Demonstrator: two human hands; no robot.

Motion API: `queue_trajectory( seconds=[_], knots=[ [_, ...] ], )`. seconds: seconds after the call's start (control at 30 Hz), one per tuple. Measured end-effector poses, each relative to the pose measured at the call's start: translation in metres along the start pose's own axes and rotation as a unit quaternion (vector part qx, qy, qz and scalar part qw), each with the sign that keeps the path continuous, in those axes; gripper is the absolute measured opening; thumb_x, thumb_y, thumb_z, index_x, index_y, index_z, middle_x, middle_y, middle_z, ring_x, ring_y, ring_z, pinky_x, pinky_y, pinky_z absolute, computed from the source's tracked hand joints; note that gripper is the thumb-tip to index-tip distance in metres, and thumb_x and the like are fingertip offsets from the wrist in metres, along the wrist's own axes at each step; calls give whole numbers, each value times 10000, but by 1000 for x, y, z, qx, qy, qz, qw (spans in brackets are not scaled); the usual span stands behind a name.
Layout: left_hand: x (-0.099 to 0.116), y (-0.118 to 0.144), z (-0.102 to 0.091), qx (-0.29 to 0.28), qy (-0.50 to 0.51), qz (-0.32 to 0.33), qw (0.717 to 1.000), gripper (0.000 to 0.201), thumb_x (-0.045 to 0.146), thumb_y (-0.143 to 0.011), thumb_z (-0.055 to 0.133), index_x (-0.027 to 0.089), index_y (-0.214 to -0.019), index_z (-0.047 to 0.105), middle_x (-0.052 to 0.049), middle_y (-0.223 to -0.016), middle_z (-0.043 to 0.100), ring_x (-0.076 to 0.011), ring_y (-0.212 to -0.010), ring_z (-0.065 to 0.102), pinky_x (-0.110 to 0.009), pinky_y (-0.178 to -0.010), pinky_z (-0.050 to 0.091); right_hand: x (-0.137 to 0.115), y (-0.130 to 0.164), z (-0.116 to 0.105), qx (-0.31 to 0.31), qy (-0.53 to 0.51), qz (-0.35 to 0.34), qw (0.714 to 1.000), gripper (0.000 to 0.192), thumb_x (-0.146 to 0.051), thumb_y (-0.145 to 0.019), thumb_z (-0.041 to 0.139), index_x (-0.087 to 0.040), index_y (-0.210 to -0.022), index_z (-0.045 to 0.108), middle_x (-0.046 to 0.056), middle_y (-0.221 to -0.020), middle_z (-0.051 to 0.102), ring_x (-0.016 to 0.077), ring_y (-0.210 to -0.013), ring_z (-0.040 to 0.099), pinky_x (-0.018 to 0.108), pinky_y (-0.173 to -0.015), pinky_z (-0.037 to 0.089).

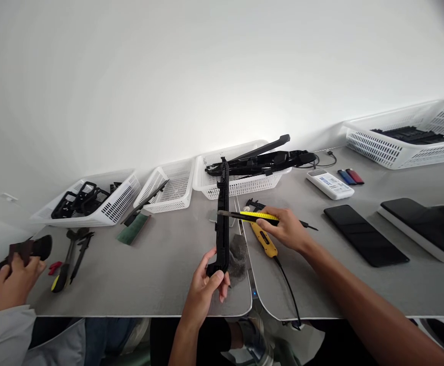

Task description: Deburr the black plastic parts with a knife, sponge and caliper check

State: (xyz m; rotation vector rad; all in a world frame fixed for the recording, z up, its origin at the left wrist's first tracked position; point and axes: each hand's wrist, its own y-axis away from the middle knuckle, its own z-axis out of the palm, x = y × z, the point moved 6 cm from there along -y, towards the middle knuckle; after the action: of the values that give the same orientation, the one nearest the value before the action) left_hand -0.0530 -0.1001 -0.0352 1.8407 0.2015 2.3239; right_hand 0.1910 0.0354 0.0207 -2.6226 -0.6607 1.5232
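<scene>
My left hand [202, 291] is closed around the lower end of a long black plastic part [223, 218], which stands nearly upright over the table. Ridges and small clips run along the part's length. A slim yellow-and-black tool [258, 217] is gripped in my right hand [285, 227]; its narrow metal blade reaches left to the middle of the part. Whether the blade is pressing on the plastic cannot be made out. Below the right hand lies a yellow corded tool [264, 240], with a dark caliper [255, 204] just behind it. A grey pad [238, 258] rests beside the part's lower end.
White baskets [240, 190] with black parts line the wall, one at far right [401, 155]. Phones [364, 235], a white device [330, 184] and lighters [351, 177] lie right. At left, a co-worker's hands [13, 284] hold a dark piece near tools [64, 269] and green sheet [134, 229].
</scene>
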Motion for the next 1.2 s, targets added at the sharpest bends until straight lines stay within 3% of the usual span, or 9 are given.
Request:
queue_trajectory(
  seconds=[0.17,0.3,0.47,0.6,0.73,0.9,1.1,1.2],
  knots=[
    [2,0,1,-5,0,9,1000,932,514,-892,830,151,-1629,390,-33,-803,705,-116,-554,559,-239,-507,424,7,-2,-4,-13,-12,15,1000,374,-524,-945,588,-192,-800,684,9,-699,614,171,-643,517,295,-598,344],
    [3,0,2,-5,15,21,1000,912,495,-886,844,168,-1627,425,-47,-840,715,-122,-590,575,-246,-532,432,11,-3,-11,16,-9,31,999,384,-536,-936,590,-191,-803,692,9,-673,588,168,-625,481,301,-585,320],
    [5,0,2,0,27,23,999,844,535,-922,798,181,-1597,436,-43,-846,717,-133,-605,599,-253,-550,429,5,-1,0,-114,-62,-8,992,343,-501,-903,623,-188,-778,690,9,-721,606,173,-681,512,299,-630,364],
    [8,-1,2,-1,40,28,999,640,534,-922,799,176,-1391,552,-36,-850,717,-122,-587,585,-249,-541,419,7,-2,-3,-79,-46,6,996,298,-463,-904,621,-188,-818,694,6,-737,607,169,-679,499,300,-629,354],
    [9,-2,3,-6,41,30,999,591,524,-916,813,188,-1323,547,-43,-871,730,-119,-586,589,-243,-538,412,5,1,7,-142,-76,-11,987,235,-399,-887,643,-188,-801,699,8,-752,629,174,-699,527,299,-646,389],
    [6,-2,0,7,47,37,998,557,513,-937,795,237,-1302,478,-26,-924,729,-117,-598,606,-236,-534,415,5,0,1,-83,-51,-12,995,229,-395,-897,636,-185,-836,704,9,-769,643,173,-701,521,301,-644,381],
    [6,-2,0,1,51,42,998,520,508,-942,792,244,-1249,466,-28,-941,735,-112,-606,611,-234,-538,408,1,3,12,-162,-78,-8,984,185,-353,-853,626,-197,-766,673,-3,-710,605,163,-660,509,297,-621,374],
    [7,-2,1,-2,50,41,998,525,508,-936,799,243,-1242,465,-37,-958,745,-115,-618,612,-240,-544,414,3,1,6,-123,-65,-5,990,205,-376,-867,632,-193,-784,674,5,-734,621,168,-676,519,301,-631,375]
  ],
)
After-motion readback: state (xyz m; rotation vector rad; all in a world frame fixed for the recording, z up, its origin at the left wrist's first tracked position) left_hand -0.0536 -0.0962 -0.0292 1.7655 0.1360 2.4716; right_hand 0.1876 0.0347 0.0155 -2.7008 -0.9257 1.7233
